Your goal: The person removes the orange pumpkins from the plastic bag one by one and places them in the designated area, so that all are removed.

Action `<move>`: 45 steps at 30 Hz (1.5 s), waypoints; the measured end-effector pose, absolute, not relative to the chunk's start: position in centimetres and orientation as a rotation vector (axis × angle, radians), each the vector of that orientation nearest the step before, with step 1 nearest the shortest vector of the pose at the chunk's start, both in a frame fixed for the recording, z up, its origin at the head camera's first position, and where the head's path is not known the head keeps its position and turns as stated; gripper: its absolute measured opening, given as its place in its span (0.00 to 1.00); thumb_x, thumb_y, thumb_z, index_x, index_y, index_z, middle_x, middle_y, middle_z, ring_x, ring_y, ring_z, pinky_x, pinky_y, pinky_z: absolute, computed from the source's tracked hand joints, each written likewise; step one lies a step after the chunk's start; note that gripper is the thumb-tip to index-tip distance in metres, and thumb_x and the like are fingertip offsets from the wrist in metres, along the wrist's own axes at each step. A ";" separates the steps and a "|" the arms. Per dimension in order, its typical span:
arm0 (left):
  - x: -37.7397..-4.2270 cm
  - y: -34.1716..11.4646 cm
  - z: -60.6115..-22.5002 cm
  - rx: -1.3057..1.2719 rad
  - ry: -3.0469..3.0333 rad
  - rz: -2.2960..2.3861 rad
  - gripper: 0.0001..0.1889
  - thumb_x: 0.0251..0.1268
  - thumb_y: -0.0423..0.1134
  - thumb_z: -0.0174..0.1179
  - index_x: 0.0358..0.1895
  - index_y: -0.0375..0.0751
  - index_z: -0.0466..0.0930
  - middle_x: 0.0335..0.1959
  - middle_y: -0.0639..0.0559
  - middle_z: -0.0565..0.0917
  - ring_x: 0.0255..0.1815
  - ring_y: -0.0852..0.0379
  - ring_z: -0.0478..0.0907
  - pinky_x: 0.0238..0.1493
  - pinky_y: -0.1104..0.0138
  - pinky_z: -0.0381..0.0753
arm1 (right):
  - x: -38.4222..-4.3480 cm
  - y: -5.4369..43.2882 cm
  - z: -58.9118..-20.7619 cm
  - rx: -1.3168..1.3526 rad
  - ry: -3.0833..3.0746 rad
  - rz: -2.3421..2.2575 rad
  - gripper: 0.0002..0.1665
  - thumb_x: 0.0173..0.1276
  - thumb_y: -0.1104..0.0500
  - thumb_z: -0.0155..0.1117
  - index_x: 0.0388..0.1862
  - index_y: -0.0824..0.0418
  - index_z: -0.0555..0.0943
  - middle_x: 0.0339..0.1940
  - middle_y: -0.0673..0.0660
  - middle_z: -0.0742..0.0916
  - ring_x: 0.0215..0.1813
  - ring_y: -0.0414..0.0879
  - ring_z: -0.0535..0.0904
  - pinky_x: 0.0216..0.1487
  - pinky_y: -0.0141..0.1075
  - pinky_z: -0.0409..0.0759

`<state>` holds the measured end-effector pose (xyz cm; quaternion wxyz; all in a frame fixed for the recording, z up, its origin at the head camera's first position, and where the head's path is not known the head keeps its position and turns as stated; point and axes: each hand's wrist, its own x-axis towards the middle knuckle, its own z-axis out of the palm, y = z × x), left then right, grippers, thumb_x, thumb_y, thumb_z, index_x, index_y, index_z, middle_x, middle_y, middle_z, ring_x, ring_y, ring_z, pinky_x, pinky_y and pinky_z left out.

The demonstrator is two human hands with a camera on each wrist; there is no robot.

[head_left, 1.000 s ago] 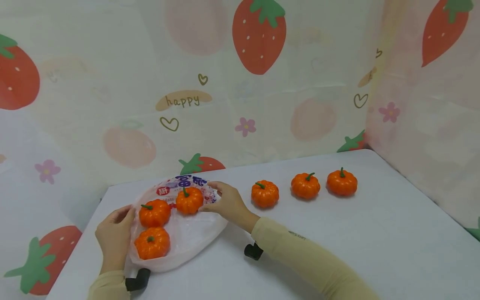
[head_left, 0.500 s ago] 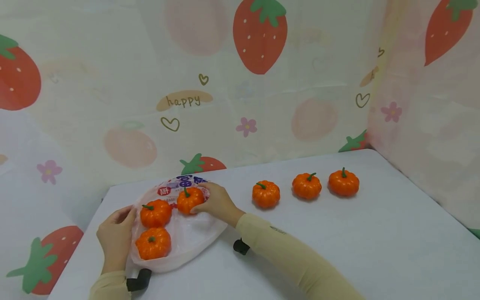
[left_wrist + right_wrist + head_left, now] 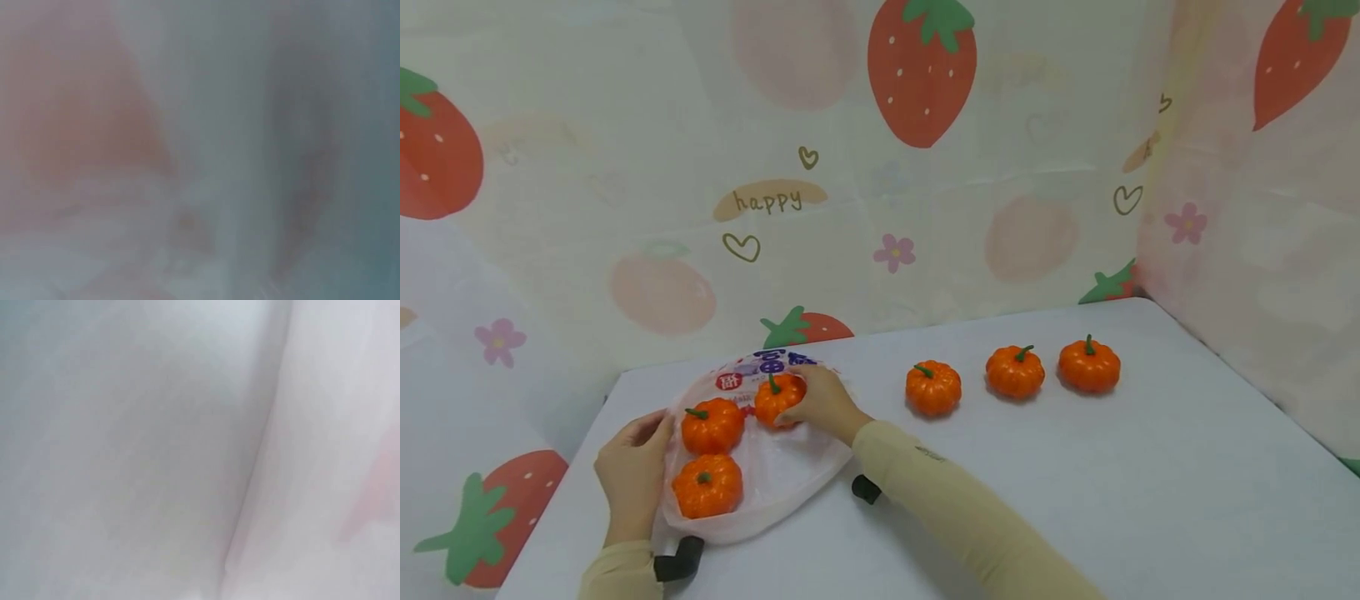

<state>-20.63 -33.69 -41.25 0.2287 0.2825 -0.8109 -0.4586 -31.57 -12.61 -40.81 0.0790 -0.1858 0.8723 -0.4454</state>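
Observation:
A thin white plastic bag (image 3: 790,471) with purple and red print lies mouth up on the left of the table. Inside its opening sit three small orange pumpkins: one at the back (image 3: 769,410), one at the left (image 3: 712,427) and one at the front (image 3: 707,487). My left hand (image 3: 631,475) pinches the bag's left edge between thumb and fingers. At the back pumpkin, my right hand (image 3: 829,404) grips its right side, thumb in front and fingers behind. Both wrist views are blurred; pale bag film (image 3: 156,456) fills most of the right one.
Three more orange pumpkins stand in a row right of the bag: a near one (image 3: 932,389), a middle one (image 3: 1015,372) and a far right one (image 3: 1089,367). A strawberry-printed cloth (image 3: 940,200) hangs behind the white table (image 3: 1075,483).
My right hand has moved left, farther over the bag, and its thumb and fingers have closed about the back pumpkin. The left hand keeps its hold on the bag's edge.

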 end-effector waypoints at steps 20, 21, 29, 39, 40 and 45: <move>-21.3 -33.6 -41.4 0.752 -2.232 -1.254 0.28 0.71 0.61 0.52 0.62 0.45 0.81 0.60 0.45 0.83 0.57 0.56 0.77 0.61 0.69 0.79 | -32.1 -13.2 -41.1 -0.428 2.578 -1.358 0.44 0.56 0.58 0.78 0.72 0.56 0.71 0.72 0.55 0.76 0.73 0.51 0.71 0.74 0.43 0.71; -21.3 -33.6 -41.4 0.752 -2.232 -1.255 0.28 0.71 0.61 0.52 0.62 0.45 0.80 0.60 0.45 0.83 0.57 0.55 0.77 0.62 0.67 0.78 | -32.1 -13.2 -41.1 -0.427 2.576 -1.365 0.44 0.56 0.58 0.78 0.72 0.56 0.71 0.72 0.55 0.76 0.72 0.51 0.71 0.74 0.43 0.72; -20.9 -33.5 -41.4 0.770 -2.250 -1.253 0.28 0.72 0.60 0.51 0.62 0.44 0.80 0.61 0.44 0.82 0.60 0.53 0.76 0.65 0.61 0.77 | -31.6 -12.6 -41.0 -0.437 2.559 -1.396 0.41 0.55 0.59 0.79 0.68 0.57 0.76 0.68 0.55 0.80 0.68 0.51 0.75 0.71 0.42 0.75; -20.6 -33.7 -41.2 0.764 -2.260 -1.236 0.28 0.72 0.60 0.51 0.63 0.43 0.80 0.61 0.43 0.82 0.62 0.50 0.76 0.66 0.59 0.76 | -30.2 -12.2 -39.7 -0.591 2.606 -1.282 0.40 0.53 0.57 0.81 0.66 0.56 0.78 0.66 0.54 0.82 0.67 0.48 0.76 0.69 0.38 0.76; -20.6 -33.7 -41.2 0.764 -2.257 -1.241 0.28 0.72 0.60 0.51 0.63 0.43 0.80 0.61 0.43 0.82 0.62 0.50 0.76 0.66 0.58 0.76 | -29.9 -12.1 -39.6 -0.621 2.604 -1.283 0.39 0.53 0.57 0.81 0.66 0.56 0.78 0.66 0.54 0.82 0.67 0.48 0.76 0.70 0.38 0.76; -20.7 -33.8 -41.3 0.770 -2.251 -1.275 0.29 0.72 0.61 0.50 0.64 0.44 0.79 0.63 0.43 0.81 0.63 0.50 0.75 0.67 0.58 0.75 | -28.9 -11.4 -39.0 -0.693 2.598 -1.308 0.39 0.53 0.58 0.81 0.66 0.57 0.78 0.66 0.54 0.82 0.68 0.48 0.75 0.71 0.38 0.75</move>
